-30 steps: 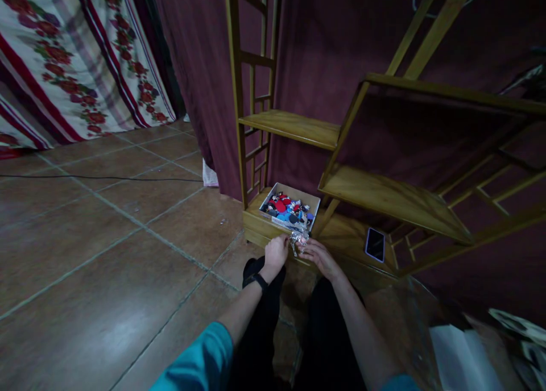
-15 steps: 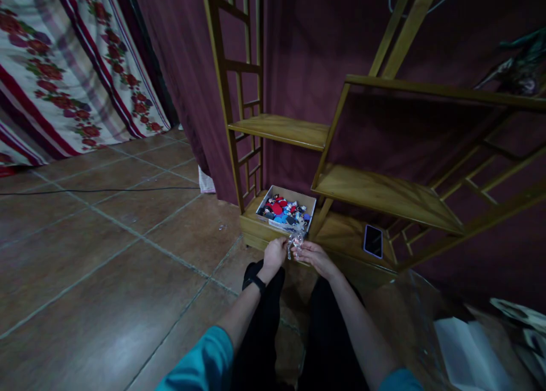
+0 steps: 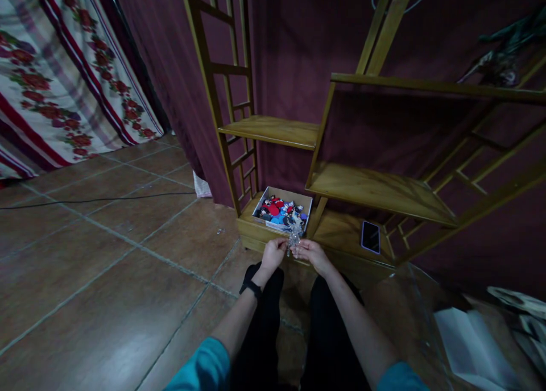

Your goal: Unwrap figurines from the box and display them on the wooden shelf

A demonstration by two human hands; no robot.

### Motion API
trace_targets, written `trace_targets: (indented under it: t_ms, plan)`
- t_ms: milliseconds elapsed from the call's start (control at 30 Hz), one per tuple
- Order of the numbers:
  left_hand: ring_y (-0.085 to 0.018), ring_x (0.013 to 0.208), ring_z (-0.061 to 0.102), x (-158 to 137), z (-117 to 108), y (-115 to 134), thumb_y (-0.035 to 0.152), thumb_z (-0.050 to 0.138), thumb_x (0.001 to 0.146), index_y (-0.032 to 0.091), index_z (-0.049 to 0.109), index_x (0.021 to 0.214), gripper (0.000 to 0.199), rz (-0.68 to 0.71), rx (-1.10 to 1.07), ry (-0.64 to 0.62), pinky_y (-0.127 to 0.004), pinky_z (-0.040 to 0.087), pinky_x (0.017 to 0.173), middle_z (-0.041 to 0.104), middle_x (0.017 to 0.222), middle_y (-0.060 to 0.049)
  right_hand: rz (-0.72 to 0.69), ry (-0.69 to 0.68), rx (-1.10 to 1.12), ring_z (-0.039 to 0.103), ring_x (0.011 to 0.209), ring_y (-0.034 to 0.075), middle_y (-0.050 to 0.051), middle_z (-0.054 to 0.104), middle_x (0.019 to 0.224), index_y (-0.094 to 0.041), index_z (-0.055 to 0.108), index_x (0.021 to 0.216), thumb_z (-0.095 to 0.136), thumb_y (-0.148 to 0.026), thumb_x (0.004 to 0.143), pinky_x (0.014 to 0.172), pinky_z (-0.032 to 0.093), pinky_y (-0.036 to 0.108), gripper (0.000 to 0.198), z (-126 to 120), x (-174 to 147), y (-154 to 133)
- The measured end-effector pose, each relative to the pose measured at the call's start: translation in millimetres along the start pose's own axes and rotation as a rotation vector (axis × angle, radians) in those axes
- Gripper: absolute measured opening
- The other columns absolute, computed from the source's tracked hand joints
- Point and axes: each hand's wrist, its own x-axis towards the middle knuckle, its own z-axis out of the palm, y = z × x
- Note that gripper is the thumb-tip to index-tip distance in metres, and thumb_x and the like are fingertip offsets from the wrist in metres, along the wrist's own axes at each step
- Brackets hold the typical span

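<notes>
Between my two hands is a crinkled clear plastic wrapper [image 3: 294,235], glinting in the light. My left hand [image 3: 273,253] pinches its left side with closed fingers. On the other side my right hand [image 3: 310,253] grips it, fingers bent around the plastic. Whether anything is inside the wrapper, I cannot tell. Just beyond my hands, a shallow cardboard box [image 3: 301,199] sits on the low shelf. Small red, blue, black and white figures [image 3: 275,209] fill it in a heap. The wrapper overlaps the box's near right corner in view.
A wooden shelf unit [image 3: 273,130] stands ahead, with a phone [image 3: 370,237] on its low right board. A dark cable [image 3: 98,199] crosses the tiled floor at left. White sheets [image 3: 473,345] lie at the lower right. A floral curtain [image 3: 63,84] hangs at the far left.
The view has shifted slightly. My hands stay on the plastic wrapper, whose shape has changed; a pinkish tint seen in it earlier no longer shows.
</notes>
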Motion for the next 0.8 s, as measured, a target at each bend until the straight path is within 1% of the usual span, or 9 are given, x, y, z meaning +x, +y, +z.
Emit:
trace_targets:
  t_ms: [100,167,267,467,633,800]
  plan:
    - [-0.013,0.060,0.057,0.9,1.3,-2.6,0.023,0.054,0.073,0.012,0.067,0.092,0.025,-0.033,-0.246,-0.046,-0.023,0.044,0.058,0.067,0.071,-0.004,-0.026,0.033,0.015,0.063,0.069,0.014,0.005,0.069,0.083,-0.017,0.064,0.079,0.076,-0.037,0.054,0.069,0.051,0.031,0.034,0.4,2.9,0.8]
    - [-0.012,0.059,0.057,1.5,1.8,-3.1,0.022,0.058,0.069,0.010,0.066,0.093,0.027,-0.059,-0.382,-0.060,-0.023,0.044,0.057,0.066,0.070,-0.004,-0.035,0.049,0.022,0.063,0.069,0.015,0.005,0.069,0.082,-0.017,0.064,0.079,0.076,-0.037,0.053,0.067,0.051,0.030,0.035,1.1,4.2,1.1]
    - [-0.012,0.060,0.057,2.6,1.4,-2.2,0.020,0.064,0.063,0.010,0.066,0.091,0.029,-0.084,-0.489,-0.075,-0.022,0.043,0.057,0.066,0.070,-0.004,-0.044,0.046,0.022,0.063,0.069,0.015,0.005,0.068,0.082,-0.017,0.064,0.080,0.075,-0.037,0.054,0.065,0.051,0.029,0.035,3.1,4.7,0.6]
    - [-0.010,0.056,0.054,4.4,2.0,2.3,0.026,0.071,0.056,0.011,0.067,0.083,0.031,-0.104,-0.560,-0.112,-0.020,0.041,0.053,0.065,0.066,-0.003,-0.075,0.049,-0.002,0.060,0.059,0.012,0.001,0.067,0.073,-0.018,0.063,0.075,0.075,-0.037,0.053,0.059,0.051,0.027,0.031,7.4,6.2,1.8]
    - [-0.008,0.050,0.048,5.3,4.0,3.1,0.024,0.070,0.053,0.012,0.062,0.065,0.018,-0.076,-0.578,-0.095,-0.019,0.038,0.051,0.058,0.054,0.002,-0.091,0.053,-0.049,0.059,0.056,0.011,0.000,0.066,0.068,-0.018,0.063,0.074,0.075,-0.037,0.053,0.054,0.050,0.024,0.031,9.9,9.0,5.2]
    - [-0.007,0.047,0.044,6.2,3.5,1.7,0.023,0.069,0.053,0.014,0.057,0.057,0.016,-0.082,-0.539,-0.072,-0.020,0.037,0.050,0.052,0.048,0.004,-0.098,0.034,-0.088,0.059,0.059,0.012,0.001,0.066,0.070,-0.018,0.065,0.077,0.072,-0.039,0.056,0.053,0.049,0.023,0.030,12.0,9.7,5.0]
